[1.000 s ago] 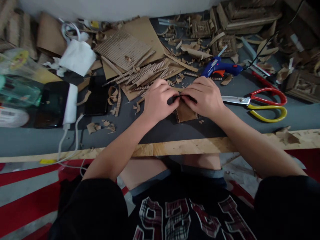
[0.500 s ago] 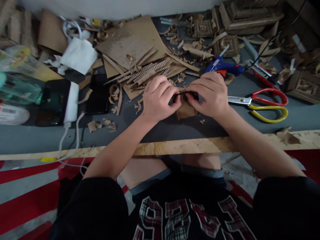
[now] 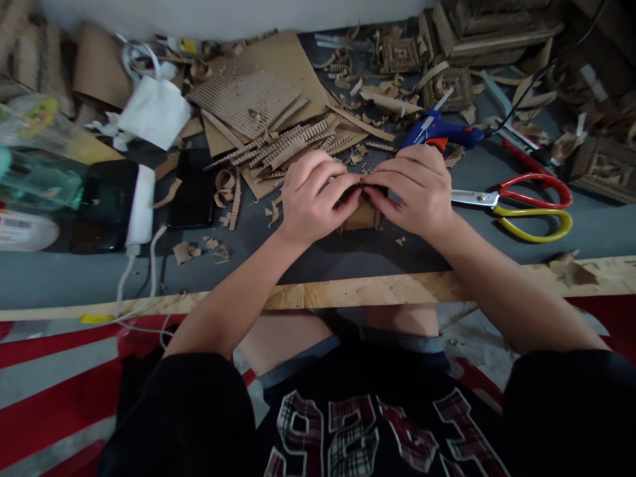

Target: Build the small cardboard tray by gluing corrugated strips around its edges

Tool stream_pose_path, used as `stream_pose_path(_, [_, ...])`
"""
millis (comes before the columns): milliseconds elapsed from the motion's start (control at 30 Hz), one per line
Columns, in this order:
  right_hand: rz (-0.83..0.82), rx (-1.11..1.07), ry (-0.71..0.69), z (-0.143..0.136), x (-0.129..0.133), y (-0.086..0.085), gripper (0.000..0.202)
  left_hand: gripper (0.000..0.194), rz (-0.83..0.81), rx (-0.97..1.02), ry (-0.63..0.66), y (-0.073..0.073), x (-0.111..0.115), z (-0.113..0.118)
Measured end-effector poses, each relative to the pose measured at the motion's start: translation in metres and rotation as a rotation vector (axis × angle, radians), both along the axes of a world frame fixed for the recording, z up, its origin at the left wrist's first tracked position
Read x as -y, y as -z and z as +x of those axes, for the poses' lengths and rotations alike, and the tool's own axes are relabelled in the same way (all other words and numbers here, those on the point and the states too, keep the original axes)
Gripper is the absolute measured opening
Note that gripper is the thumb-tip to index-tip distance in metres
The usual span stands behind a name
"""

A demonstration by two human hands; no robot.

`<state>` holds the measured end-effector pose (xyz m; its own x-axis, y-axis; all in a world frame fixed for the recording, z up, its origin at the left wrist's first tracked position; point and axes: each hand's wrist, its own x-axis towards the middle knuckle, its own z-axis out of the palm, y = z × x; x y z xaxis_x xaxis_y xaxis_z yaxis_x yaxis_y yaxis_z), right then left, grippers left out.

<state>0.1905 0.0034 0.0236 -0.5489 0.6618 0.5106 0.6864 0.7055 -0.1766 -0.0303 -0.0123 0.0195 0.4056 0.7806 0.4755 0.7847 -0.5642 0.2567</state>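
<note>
My left hand (image 3: 318, 199) and my right hand (image 3: 415, 189) meet fingertip to fingertip over the grey table. Both are closed on a small brown cardboard piece (image 3: 362, 217), mostly hidden behind the fingers; its lower part shows below them. Thumbs and index fingers pinch its dark upper edge. Just beyond my right hand lies a blue glue gun (image 3: 444, 131) with an orange trigger. To the right of that hand, scissors (image 3: 531, 205) with one red and one yellow handle lie with the blades toward it. Corrugated cardboard strips (image 3: 293, 146) are piled beyond my left hand.
Flat cardboard sheets (image 3: 248, 93) lie at the back. A phone (image 3: 191, 192), a white charger (image 3: 143, 205) with cables and a tissue roll (image 3: 156, 111) are on the left. Layered cardboard frames (image 3: 497, 40) stand back right. A wooden strip (image 3: 358, 290) edges the table.
My fingertips have drawn closer together at the middle of the cardboard piece. The piece has tipped, so less of its lower face shows. Other things stay put.
</note>
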Motion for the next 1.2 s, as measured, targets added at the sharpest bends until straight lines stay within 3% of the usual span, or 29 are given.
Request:
stream_pose_path(200, [-0.016,0.001,-0.001,0.000,0.000,-0.001,0.032,0.029,0.123,-0.040,-0.012,0.002,0.000,-0.003])
stream_pose_path(767, [-0.013,-0.029,-0.013,0.000,0.002,0.000,0.036,0.028,0.049,-0.027,0.026,0.002,0.003,-0.005])
stream_pose_path(1033, [0.076,-0.064,-0.034,0.002,-0.006,0.006,0.034,0.029,0.202,0.100,0.091,0.018,-0.009,-0.006])
stream_pose_path(1200, [0.107,-0.079,-0.042,0.002,-0.007,0.007,0.031,0.028,0.269,0.111,0.072,0.020,-0.010,-0.007])
